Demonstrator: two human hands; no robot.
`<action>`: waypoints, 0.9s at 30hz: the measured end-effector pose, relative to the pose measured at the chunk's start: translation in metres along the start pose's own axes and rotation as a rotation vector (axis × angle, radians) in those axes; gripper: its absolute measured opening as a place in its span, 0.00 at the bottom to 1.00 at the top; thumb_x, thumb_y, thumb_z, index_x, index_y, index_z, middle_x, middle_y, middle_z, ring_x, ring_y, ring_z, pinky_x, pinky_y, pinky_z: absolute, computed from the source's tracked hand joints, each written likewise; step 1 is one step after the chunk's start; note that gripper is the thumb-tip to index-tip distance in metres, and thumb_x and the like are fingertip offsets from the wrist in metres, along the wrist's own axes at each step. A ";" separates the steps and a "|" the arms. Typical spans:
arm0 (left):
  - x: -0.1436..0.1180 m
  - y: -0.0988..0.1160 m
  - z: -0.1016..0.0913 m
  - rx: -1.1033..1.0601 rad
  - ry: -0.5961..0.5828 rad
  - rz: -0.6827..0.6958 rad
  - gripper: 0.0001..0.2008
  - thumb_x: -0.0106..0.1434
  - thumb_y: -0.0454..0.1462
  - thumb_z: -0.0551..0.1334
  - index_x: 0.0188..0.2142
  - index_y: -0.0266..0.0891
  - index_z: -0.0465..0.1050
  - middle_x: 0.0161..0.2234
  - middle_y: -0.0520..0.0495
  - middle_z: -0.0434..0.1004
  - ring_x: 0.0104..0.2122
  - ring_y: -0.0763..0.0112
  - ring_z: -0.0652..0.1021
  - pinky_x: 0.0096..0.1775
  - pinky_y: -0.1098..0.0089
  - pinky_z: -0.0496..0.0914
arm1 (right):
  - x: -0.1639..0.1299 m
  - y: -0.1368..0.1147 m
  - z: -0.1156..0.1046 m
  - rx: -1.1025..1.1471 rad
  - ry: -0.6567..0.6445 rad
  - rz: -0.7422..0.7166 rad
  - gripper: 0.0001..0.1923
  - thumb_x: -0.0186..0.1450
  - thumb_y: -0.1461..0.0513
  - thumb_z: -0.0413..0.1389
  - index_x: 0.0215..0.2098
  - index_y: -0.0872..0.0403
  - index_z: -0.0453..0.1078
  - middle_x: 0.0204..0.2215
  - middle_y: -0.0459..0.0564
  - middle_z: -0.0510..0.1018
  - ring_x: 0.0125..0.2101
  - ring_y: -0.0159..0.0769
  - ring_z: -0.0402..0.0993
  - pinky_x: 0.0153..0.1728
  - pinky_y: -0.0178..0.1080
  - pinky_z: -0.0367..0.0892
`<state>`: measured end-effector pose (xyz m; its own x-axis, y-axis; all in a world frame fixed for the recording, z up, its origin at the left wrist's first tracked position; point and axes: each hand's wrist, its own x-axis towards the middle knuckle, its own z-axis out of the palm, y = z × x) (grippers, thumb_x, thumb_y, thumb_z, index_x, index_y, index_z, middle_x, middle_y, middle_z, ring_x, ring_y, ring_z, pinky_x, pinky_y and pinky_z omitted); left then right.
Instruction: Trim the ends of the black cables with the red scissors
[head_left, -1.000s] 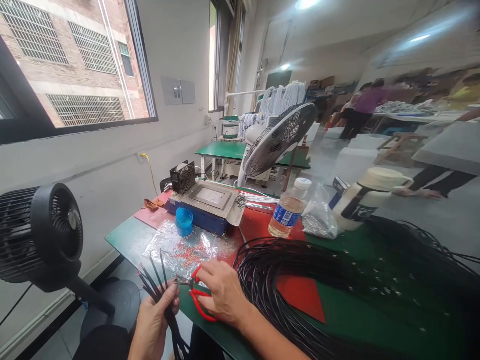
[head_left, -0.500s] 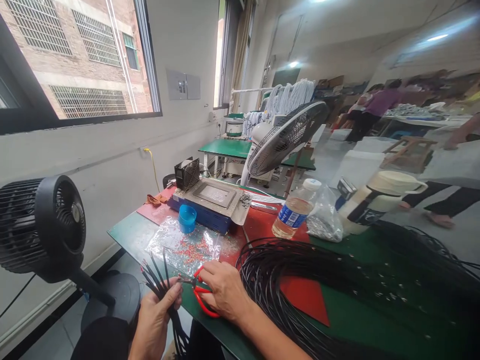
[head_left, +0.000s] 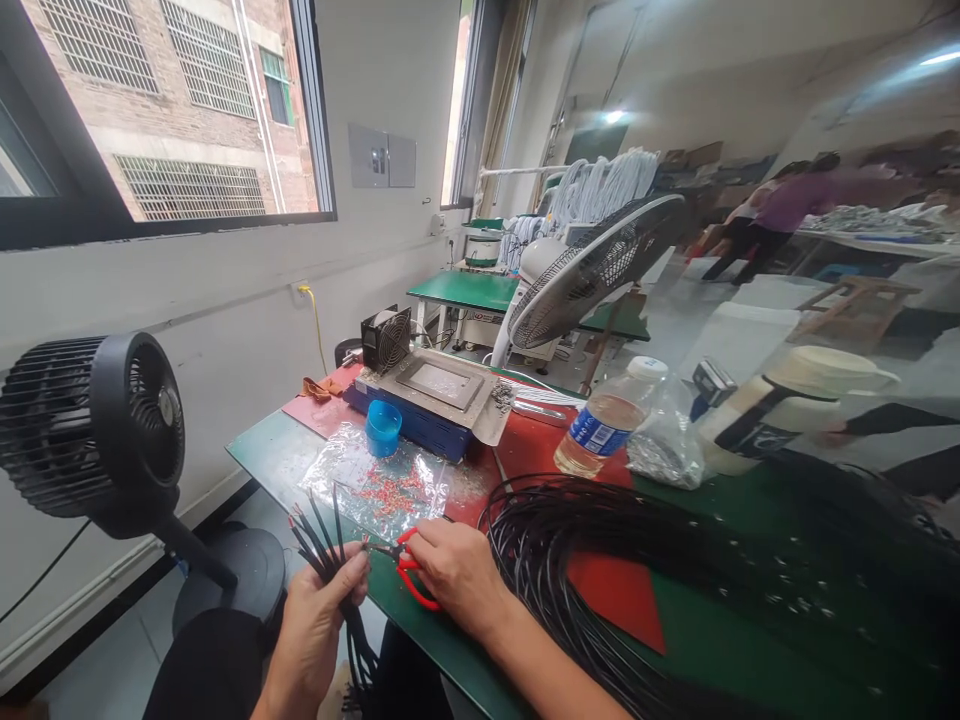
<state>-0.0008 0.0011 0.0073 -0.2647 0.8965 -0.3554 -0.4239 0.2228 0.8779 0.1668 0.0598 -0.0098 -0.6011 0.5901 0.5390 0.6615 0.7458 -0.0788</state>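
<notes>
A bunch of black cables point(head_left: 320, 538) is gripped in my left hand point(head_left: 324, 608), their ends fanning upward and to the left. Red tips show on some of them. One cable end with reddish wires sticks out to the right of my left thumb. My right hand point(head_left: 455, 568) is wrapped round the red handles of a pair of scissors point(head_left: 417, 582). Their blades point left and reach close to that wire end; whether they touch it I cannot tell. Under the hands' far side lies a clear plastic sheet point(head_left: 330, 470) scattered with small red bits point(head_left: 391, 493).
A blue cup-like ring point(head_left: 383, 428) stands before a blue heating device point(head_left: 442, 441) with a metal top. Right of it are a bottle of liquid point(head_left: 600, 425), a plastic bag point(head_left: 666, 455), and a large coil of black cable point(head_left: 592, 515). A black fan point(head_left: 97, 425) stands at left.
The view has shifted slightly, so the surroundings sit a little further right. Both hands keep their hold, and the scissors blades stay close to the cable end.
</notes>
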 end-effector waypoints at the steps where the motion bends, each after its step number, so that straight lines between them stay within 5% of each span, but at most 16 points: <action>1: 0.000 0.000 0.000 -0.001 -0.003 -0.005 0.14 0.45 0.40 0.69 0.31 0.33 0.78 0.19 0.52 0.68 0.22 0.78 0.66 0.25 0.76 0.62 | -0.001 0.000 0.001 0.002 0.007 -0.006 0.13 0.66 0.63 0.47 0.24 0.55 0.65 0.21 0.45 0.68 0.23 0.29 0.60 0.25 0.36 0.44; 10: -0.001 0.006 -0.002 -0.102 -0.023 -0.033 0.14 0.49 0.39 0.67 0.34 0.32 0.76 0.23 0.50 0.70 0.21 0.80 0.67 0.23 0.77 0.62 | 0.002 -0.004 -0.005 0.160 0.005 0.078 0.13 0.60 0.51 0.55 0.29 0.52 0.67 0.27 0.45 0.72 0.28 0.32 0.61 0.27 0.35 0.46; 27: -0.006 0.003 0.001 0.015 -0.026 0.000 0.13 0.51 0.41 0.65 0.35 0.34 0.75 0.23 0.49 0.76 0.21 0.80 0.68 0.26 0.77 0.63 | 0.003 -0.003 -0.005 0.000 0.086 0.014 0.07 0.61 0.61 0.55 0.26 0.53 0.64 0.25 0.44 0.70 0.26 0.32 0.58 0.26 0.38 0.43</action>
<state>0.0004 -0.0036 0.0128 -0.2420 0.9059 -0.3475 -0.4111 0.2286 0.8824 0.1653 0.0572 -0.0037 -0.5514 0.5714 0.6078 0.6694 0.7378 -0.0863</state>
